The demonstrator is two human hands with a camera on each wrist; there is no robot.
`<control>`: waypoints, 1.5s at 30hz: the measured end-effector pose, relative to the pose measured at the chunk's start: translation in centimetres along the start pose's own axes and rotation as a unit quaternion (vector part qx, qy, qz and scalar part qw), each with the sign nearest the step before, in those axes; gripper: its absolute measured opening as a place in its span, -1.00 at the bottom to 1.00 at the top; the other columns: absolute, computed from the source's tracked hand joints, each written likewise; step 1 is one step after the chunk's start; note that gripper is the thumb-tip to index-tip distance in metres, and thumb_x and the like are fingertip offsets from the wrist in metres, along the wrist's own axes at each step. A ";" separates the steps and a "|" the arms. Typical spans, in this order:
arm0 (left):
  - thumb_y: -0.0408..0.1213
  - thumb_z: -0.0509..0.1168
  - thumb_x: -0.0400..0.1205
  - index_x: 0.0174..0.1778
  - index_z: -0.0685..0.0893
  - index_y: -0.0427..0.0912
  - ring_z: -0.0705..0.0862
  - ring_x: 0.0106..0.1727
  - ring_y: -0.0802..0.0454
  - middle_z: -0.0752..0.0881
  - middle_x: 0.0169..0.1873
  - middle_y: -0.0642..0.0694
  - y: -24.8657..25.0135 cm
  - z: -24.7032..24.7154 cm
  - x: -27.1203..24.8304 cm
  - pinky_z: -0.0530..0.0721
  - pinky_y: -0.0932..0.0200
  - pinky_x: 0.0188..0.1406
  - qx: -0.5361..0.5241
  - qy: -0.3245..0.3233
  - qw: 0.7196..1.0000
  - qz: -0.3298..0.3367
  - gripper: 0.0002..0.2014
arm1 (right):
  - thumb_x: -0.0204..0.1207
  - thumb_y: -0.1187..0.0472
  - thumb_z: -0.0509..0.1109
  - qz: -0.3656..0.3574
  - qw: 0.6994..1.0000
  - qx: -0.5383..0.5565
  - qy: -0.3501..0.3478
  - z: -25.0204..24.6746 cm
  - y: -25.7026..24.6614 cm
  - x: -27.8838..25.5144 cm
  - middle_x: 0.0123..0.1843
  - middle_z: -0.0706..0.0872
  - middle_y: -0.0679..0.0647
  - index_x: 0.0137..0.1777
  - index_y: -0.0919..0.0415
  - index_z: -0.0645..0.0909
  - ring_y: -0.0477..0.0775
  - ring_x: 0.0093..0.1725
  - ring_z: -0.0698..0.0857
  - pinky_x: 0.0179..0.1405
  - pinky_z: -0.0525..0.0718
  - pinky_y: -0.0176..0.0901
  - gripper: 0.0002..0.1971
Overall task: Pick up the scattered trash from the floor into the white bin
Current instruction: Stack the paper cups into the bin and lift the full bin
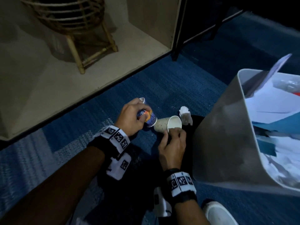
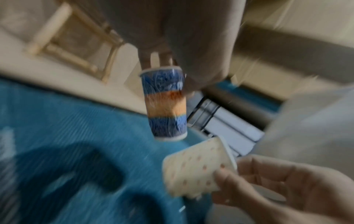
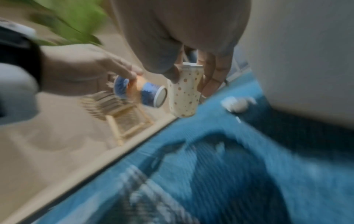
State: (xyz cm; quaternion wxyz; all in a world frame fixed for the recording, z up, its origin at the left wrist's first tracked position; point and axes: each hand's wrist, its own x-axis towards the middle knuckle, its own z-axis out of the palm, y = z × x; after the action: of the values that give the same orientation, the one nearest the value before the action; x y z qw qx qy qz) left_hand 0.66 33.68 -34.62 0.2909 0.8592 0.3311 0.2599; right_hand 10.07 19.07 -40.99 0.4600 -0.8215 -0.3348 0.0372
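My left hand (image 1: 132,118) grips a blue and orange paper cup (image 1: 149,120) above the blue carpet; the same cup (image 2: 165,106) fills the middle of the left wrist view. My right hand (image 1: 172,142) pinches the rim of a cream dotted paper cup (image 1: 168,124), which shows again as a dotted cup (image 3: 184,92) in the right wrist view. The two cups almost touch. A crumpled white tissue (image 1: 185,116) lies on the carpet just behind them. The white bin (image 1: 227,143) stands tilted at the right, holding paper scraps.
A beige platform (image 1: 65,88) with a rattan stand (image 1: 84,38) runs along the left. A black furniture leg (image 1: 177,38) stands behind the cups. A white shoe (image 1: 217,213) is at the bottom right. Blue carpet (image 1: 162,82) lies between the platform and the bin.
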 end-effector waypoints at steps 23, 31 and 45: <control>-0.48 0.43 0.55 0.09 0.76 -0.32 0.73 -0.05 -0.15 0.79 -0.08 -0.13 24.0 -11.8 -0.1 0.66 -0.21 0.04 0.008 0.200 0.945 0.260 -0.80 | 0.54 0.48 0.37 -0.186 0.970 0.033 0.154 -24.7 -14.4 -0.8 -0.06 0.76 0.10 0.16 0.29 0.76 0.18 -0.08 0.69 -0.01 0.64 -0.10 -0.74; -0.54 0.45 0.50 -0.01 0.78 -0.32 0.68 -0.04 -0.01 0.81 -0.10 -0.11 29.0 -5.6 1.6 0.63 -0.17 0.16 -0.043 0.159 0.936 0.310 -0.82 | 0.58 0.46 0.33 -0.166 0.959 0.020 0.229 -30.8 -11.5 1.3 -0.04 0.79 0.15 0.20 0.37 0.75 0.20 -0.05 0.76 0.00 0.72 0.02 -0.74; -0.57 0.28 0.47 -0.01 0.74 -0.32 0.63 -0.07 -0.20 0.74 -0.16 -0.18 28.5 -0.8 2.3 0.64 -0.05 -0.06 0.043 0.041 0.955 0.292 -0.76 | 0.51 0.21 0.26 -0.104 0.989 -0.090 0.052 -31.2 -8.8 4.8 -0.17 0.76 0.27 0.17 0.11 0.74 0.36 -0.17 0.71 -0.26 0.69 0.17 -0.69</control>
State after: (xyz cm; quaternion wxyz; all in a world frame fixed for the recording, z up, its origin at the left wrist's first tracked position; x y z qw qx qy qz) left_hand 13.50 18.17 -14.36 0.1511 0.9188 0.0886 0.3537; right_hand 20.77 2.22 -15.03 0.4025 -0.8210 -0.3961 -0.0837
